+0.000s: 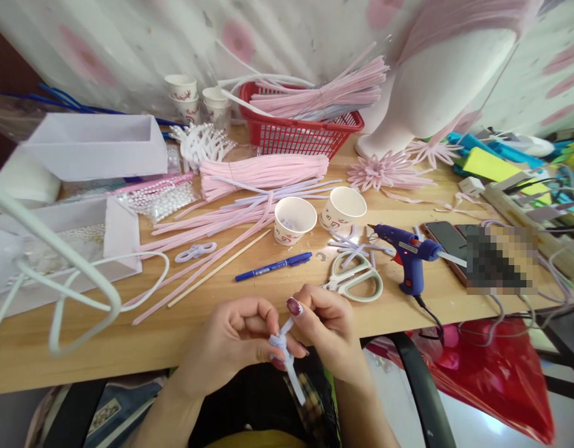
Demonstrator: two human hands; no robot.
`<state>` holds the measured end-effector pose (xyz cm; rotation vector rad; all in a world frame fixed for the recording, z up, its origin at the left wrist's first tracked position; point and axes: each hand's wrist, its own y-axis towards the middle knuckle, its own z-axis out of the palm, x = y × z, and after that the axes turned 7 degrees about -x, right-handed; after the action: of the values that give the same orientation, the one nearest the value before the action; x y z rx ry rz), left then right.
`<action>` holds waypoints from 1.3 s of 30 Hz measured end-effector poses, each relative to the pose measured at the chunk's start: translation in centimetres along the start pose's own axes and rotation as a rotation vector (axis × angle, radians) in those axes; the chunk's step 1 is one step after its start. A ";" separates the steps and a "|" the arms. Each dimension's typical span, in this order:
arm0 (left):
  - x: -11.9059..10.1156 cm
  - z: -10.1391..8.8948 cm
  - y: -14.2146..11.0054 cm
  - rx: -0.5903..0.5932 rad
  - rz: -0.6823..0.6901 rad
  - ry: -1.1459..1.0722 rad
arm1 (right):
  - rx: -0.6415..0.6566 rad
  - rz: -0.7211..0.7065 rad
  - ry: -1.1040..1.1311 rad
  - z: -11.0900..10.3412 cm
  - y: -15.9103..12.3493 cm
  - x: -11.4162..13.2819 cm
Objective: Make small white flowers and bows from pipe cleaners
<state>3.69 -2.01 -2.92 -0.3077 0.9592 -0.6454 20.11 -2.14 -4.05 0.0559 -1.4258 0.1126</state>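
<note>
Between my two hands, just past the table's front edge, is a pale lilac pipe cleaner (293,379) twisted into a small knot, with a straight end hanging down. The fingers of my left hand (235,333) pinch the knotted part. My right hand (331,323) grips the other end that sticks up from the knot, thumb on top. A pair of scissors (356,280) with pale green handles lies right behind my right hand. Left of the scissors is a blue pen (273,266). A looped lilac pipe cleaner piece (196,251) rests farther left.
A blue glue gun (410,255) stands right of the scissors, its cord dropping over the edge. Two paper cups (295,221) stand mid-table before pink pipe cleaner bundles (268,174). Behind are a red basket (296,134) and white mannequin head (436,81). A white cable frame (81,267) juts in left.
</note>
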 end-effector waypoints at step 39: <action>-0.5 -0.3 2.9 0.042 0.194 -0.486 | -0.295 -0.312 -0.355 0.9 -1.3 -1.2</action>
<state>4.34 0.55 -4.30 -0.3112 0.5009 -0.3852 19.21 -3.54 -5.05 0.0565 -1.7555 -0.3821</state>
